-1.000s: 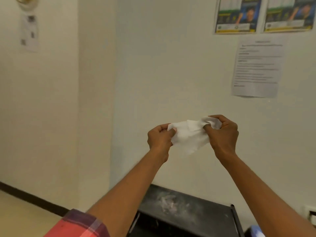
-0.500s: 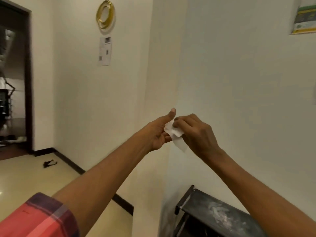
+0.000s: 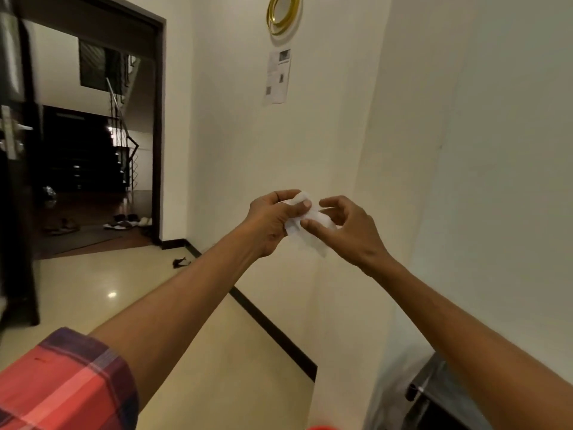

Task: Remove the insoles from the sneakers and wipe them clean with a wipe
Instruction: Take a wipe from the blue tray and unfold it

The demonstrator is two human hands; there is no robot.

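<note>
A crumpled white wipe (image 3: 311, 226) hangs in the air at chest height in front of a cream wall corner. My left hand (image 3: 271, 221) pinches its upper left part between thumb and fingers. My right hand (image 3: 350, 232) touches the wipe's right side with its forefinger and thumb, the other fingers spread. No sneakers close to me and no insoles are in view. Several shoes (image 3: 127, 223) lie far off on the floor beyond the doorway.
A dark doorway (image 3: 93, 135) opens at the left onto a stairwell. A black stand (image 3: 434, 395) sits low at the right against the wall. A small dark object (image 3: 181, 261) lies on the glossy floor by the skirting. A gold ring (image 3: 283, 13) and a paper hang on the wall.
The view has swung left, from the postered wall to the doorway. The wipe, first spread between both hands, is now bunched, and my right fingers have loosened on it.
</note>
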